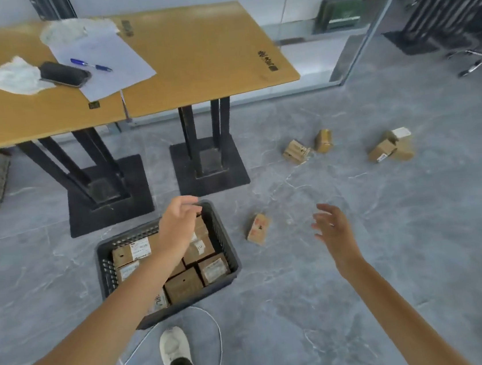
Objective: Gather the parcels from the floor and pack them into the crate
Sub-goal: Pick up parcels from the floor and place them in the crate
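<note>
Crate (226, 244) part-filled, packing incomplete.
Left hand (179, 228) above crate, fingers (192, 209) curled, hold unclear; right hand (336, 231) spread open toward nearest floor parcel (258, 228).

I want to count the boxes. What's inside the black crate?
Brown cardboard parcels fill the crate. The left hand and arm cover some; anything underneath is hidden.

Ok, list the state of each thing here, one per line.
Crate: on floor, partly filled with parcels.
Nearest parcel: loose on floor, right of crate.
Far parcels: on floor, in two clusters.
Left hand: over crate, fingers curled; grip unclear.
Right hand: open, empty.
Pen: lying on paper.
</note>
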### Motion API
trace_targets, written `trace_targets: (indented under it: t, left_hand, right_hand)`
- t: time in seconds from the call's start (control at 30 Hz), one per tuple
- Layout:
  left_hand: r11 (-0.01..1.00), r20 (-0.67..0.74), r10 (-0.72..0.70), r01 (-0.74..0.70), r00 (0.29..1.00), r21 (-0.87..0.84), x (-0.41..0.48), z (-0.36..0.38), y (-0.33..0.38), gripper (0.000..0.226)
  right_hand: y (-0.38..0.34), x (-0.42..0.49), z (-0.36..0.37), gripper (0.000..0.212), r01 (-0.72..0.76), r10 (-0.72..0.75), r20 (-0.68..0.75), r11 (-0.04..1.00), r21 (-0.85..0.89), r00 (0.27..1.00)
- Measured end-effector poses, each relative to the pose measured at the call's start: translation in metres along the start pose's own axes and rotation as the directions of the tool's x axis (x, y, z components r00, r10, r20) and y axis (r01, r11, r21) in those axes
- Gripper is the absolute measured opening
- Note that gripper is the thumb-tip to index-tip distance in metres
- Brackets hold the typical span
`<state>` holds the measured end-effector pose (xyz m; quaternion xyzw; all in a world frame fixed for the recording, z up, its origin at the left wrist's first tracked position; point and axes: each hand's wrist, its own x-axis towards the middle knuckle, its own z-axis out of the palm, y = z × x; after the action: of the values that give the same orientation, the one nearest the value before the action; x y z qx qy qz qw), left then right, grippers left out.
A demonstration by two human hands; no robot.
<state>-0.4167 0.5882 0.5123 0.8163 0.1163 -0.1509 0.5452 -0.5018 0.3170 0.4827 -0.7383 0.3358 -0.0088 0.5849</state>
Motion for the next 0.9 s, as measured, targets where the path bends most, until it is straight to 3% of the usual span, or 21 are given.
trace_targets:
  t: [0.23, 0.53, 0.9]
  left_hand:
    - [0.969, 0.125, 0.201, -0.215, 0.972, 0.120, -0.073, -0.008, 0.141, 0.025]
    - [0.960, 0.196, 0.266, -0.277, 0.944, 0.033, -0.121, 0.014, 0.267, 0.017]
    - [0.913, 0.405, 0.381, -0.409, 0.831, -0.020, -0.057, 0.141, 0.360, 0.021]
  right_hand:
    - [-0.091, -0.065, -0.128, 0.020, 0.097, -0.083, -0.067, 0.967, 0.234, 0.994]
    - [-0.178, -0.113, -0.197, 0.021, 0.289, -0.252, -0.164, 0.919, 0.267, 0.954]
    - [-0.202, -0.038, -0.283, 0.022, 0.247, -0.158, -0.335, 0.937, 0.245, 0.929]
